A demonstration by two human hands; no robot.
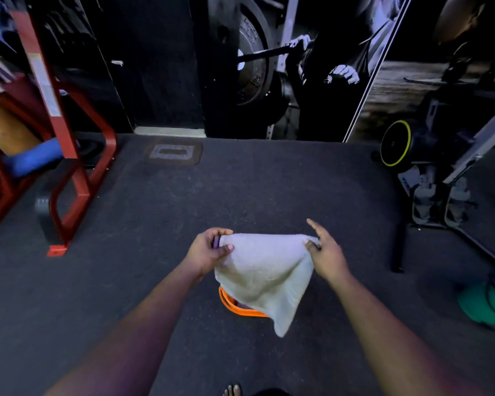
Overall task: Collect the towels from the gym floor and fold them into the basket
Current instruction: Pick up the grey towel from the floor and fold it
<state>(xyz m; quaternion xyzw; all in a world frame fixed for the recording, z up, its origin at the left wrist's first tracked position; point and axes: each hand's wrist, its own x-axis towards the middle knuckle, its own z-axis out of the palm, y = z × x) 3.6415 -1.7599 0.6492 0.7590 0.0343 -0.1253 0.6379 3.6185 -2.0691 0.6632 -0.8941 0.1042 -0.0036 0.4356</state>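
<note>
Towel held up by its top edge between both hands, hanging over the orange basket on the floor. Left hand pinched one corner, fingers curled, something purple tucked in with it. Right hand nipped the other corner by thumb only, remaining fingers splayed wide. Weak hold there: likely to slip and drop that corner, spoiling the fold. Long tail dangled off-centre, liable to miss the basket. Green weight nearby.
</note>
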